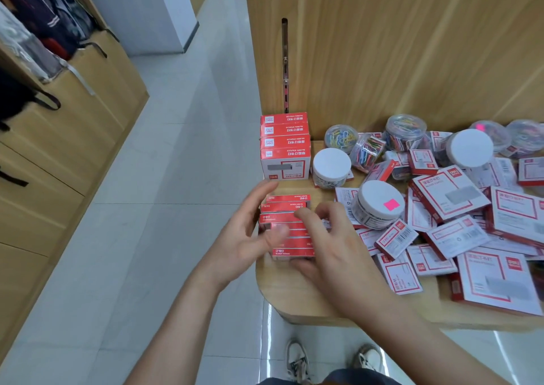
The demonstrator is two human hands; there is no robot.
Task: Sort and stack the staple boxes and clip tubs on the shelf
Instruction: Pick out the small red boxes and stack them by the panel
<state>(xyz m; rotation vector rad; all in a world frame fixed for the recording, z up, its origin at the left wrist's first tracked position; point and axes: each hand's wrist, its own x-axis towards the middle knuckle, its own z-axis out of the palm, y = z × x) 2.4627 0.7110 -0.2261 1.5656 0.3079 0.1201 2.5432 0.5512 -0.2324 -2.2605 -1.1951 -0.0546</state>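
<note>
The right hand (pixel 332 243) grasped the row of red staple boxes (pixel 287 207), the flat, released left hand (pixel 250 233) touching it.

Single head-worn wide-angle view, facing forward and steeply down, close above the wooden shelf (pixel 282 292) corner and floor (pixel 182 178).

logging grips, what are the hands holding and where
Row of small red staple boxes: left hand flat on its left side, right hand curled over its right.
</note>
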